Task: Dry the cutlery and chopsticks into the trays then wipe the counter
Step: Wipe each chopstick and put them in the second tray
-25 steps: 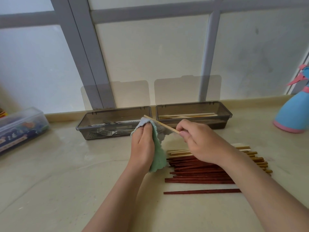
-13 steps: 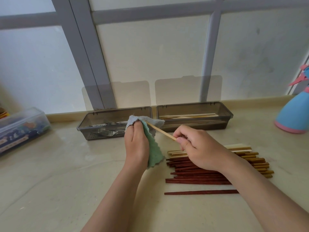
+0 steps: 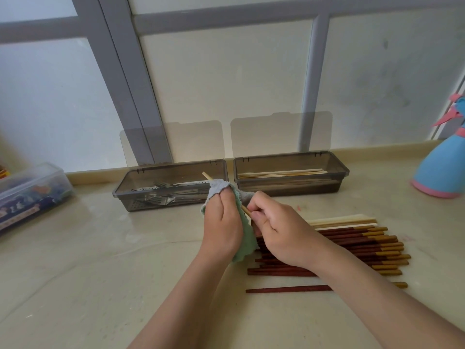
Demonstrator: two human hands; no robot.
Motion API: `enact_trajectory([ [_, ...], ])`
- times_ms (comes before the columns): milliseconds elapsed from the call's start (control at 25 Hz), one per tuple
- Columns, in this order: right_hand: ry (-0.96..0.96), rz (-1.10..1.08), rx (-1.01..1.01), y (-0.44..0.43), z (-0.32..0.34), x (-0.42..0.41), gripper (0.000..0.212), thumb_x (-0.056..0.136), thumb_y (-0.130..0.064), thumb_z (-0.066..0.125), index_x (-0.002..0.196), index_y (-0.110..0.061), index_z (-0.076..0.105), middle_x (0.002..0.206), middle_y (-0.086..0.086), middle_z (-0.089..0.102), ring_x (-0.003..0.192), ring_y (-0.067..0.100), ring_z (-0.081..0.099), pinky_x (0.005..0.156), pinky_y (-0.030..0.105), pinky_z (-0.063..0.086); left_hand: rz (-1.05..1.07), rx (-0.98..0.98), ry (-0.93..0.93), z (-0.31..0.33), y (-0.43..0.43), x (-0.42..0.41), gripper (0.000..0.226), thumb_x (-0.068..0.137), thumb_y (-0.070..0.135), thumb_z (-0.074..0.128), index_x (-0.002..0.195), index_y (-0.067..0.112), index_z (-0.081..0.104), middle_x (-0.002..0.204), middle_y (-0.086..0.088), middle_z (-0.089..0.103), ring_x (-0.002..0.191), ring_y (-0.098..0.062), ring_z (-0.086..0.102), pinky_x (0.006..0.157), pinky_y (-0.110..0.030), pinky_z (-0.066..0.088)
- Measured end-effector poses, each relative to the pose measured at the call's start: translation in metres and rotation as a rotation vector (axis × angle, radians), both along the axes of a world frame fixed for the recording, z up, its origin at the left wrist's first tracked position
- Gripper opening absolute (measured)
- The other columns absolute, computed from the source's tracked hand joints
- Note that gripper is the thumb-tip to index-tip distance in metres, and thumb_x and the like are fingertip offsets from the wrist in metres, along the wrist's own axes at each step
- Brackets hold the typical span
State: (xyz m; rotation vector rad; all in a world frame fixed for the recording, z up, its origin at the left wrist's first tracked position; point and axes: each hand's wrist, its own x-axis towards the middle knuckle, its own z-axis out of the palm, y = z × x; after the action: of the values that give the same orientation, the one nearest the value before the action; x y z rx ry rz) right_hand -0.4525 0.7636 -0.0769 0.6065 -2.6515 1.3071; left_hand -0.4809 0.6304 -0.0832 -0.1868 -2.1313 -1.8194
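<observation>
Head view: the right hand [image 3: 281, 233], pinching the pale chopstick [image 3: 207, 176], had pushed it through the cloth [image 3: 219, 186] gripped by the left hand [image 3: 221, 222]; its tip poked out toward 10 o'clock. Likely dried; the chopstick tray [image 3: 337, 163] lay at 1 o'clock.

Frosted window panes [image 3: 226, 84] fill the whole back of the view, glowing with soft, even daylight. Grey frame bars [image 3: 125, 84] cut across them, one thick upright leaning left of centre, a slimmer one to the right. Below runs a low beige ledge [image 3: 377, 148], and in front the pale, glossy stone tabletop [image 3: 88, 285] catches a faint sheen.
</observation>
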Motion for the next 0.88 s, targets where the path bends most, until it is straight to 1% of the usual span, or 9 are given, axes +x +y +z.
enact_trajectory([
  [80, -0.001, -0.007, 0.0, 0.0, -0.001, 0.0, 0.015, 0.106, -0.015, 0.043, 0.092, -0.016, 0.049, 0.073, 0.001, 0.055, 0.062, 0.009, 0.046, 0.058, 0.034, 0.042, -0.029, -0.02, 0.006, -0.002, 0.0, 0.0, 0.044, 0.107, 0.016, 0.031, 0.063, 0.014, 0.038, 0.056, 0.005, 0.039, 0.051, -0.007, 0.037, 0.051, -0.021, 0.033],
  [160, 0.001, -0.011, -0.024, -0.002, 0.0, 0.0, 0.015, 0.106, -0.017, 0.043, 0.094, -0.019, 0.051, 0.074, -0.001, 0.058, 0.064, 0.007, 0.051, 0.061, 0.03, 0.046, -0.034, -0.029, 0.015, 0.0, -0.001, 0.001, 0.047, 0.107, 0.015, 0.032, 0.061, 0.014, 0.041, 0.053, 0.009, 0.041, 0.05, -0.006, 0.039, 0.05, -0.022, 0.034],
  [280, -0.091, -0.02, 0.031, 0.002, 0.005, -0.003, 0.019, 0.107, -0.025, 0.041, 0.102, -0.028, 0.059, 0.079, -0.002, 0.067, 0.072, 0.007, 0.061, 0.068, 0.025, 0.051, 0.044, 0.091, -0.033, 0.009, -0.008, -0.004, 0.045, 0.107, 0.02, 0.031, 0.072, 0.01, 0.059, 0.065, 0.007, 0.059, 0.059, -0.007, 0.054, 0.056, -0.023, 0.046],
  [360, -0.158, 0.005, 0.132, 0.008, 0.005, -0.003, 0.025, 0.108, -0.028, 0.039, 0.098, -0.028, 0.062, 0.074, 0.0, 0.065, 0.065, 0.008, 0.057, 0.068, 0.031, 0.049, 0.169, 0.228, -0.115, 0.013, -0.016, -0.011, 0.04, 0.108, 0.025, 0.03, 0.083, 0.012, 0.059, 0.078, -0.001, 0.061, 0.072, -0.016, 0.058, 0.067, -0.031, 0.05],
  [440, -0.187, 0.027, 0.187, 0.009, 0.003, -0.002, 0.029, 0.108, -0.03, 0.04, 0.088, -0.031, 0.062, 0.068, 0.001, 0.057, 0.059, 0.012, 0.049, 0.063, 0.04, 0.046, 0.227, 0.279, -0.131, 0.012, -0.019, -0.015, 0.038, 0.108, 0.026, 0.029, 0.085, 0.012, 0.056, 0.08, -0.003, 0.057, 0.074, -0.019, 0.055, 0.068, -0.034, 0.047],
  [560, -0.129, 0.019, 0.132, 0.0, 0.0, -0.001, 0.029, 0.108, -0.025, 0.041, 0.086, -0.02, 0.06, 0.063, -0.008, 0.049, 0.054, 0.004, 0.043, 0.057, 0.028, 0.037, 0.125, 0.156, -0.073, 0.007, -0.01, -0.01, 0.048, 0.108, 0.023, 0.027, 0.084, 0.008, 0.066, 0.081, -0.004, 0.07, 0.072, -0.016, 0.063, 0.069, -0.031, 0.051],
  [680, -0.092, -0.019, 0.089, -0.003, 0.0, -0.003, 0.028, 0.107, -0.025, 0.041, 0.086, -0.018, 0.058, 0.065, -0.006, 0.052, 0.057, 0.005, 0.045, 0.059, 0.031, 0.04, 0.024, 0.056, -0.06, 0.001, -0.002, -0.004, 0.044, 0.107, 0.022, 0.03, 0.074, 0.005, 0.053, 0.067, -0.006, 0.057, 0.061, -0.018, 0.052, 0.063, -0.039, 0.047],
  [760, -0.136, -0.015, 0.08, 0.002, 0.002, -0.003, 0.029, 0.107, -0.028, 0.041, 0.085, -0.022, 0.059, 0.066, -0.004, 0.057, 0.055, 0.004, 0.049, 0.059, 0.032, 0.044, 0.0, 0.06, -0.051, 0.004, -0.004, -0.005, 0.046, 0.107, 0.022, 0.03, 0.072, 0.004, 0.054, 0.063, -0.002, 0.058, 0.06, -0.016, 0.054, 0.062, -0.041, 0.053],
  [880, -0.237, 0.016, 0.056, 0.008, 0.008, -0.002, 0.026, 0.107, -0.028, 0.044, 0.096, -0.022, 0.066, 0.065, -0.002, 0.062, 0.049, 0.005, 0.052, 0.054, 0.026, 0.047, 0.125, 0.153, -0.065, 0.009, -0.016, -0.012, 0.05, 0.108, 0.025, 0.03, 0.08, 0.011, 0.068, 0.072, 0.005, 0.069, 0.069, -0.009, 0.062, 0.073, -0.029, 0.052],
])
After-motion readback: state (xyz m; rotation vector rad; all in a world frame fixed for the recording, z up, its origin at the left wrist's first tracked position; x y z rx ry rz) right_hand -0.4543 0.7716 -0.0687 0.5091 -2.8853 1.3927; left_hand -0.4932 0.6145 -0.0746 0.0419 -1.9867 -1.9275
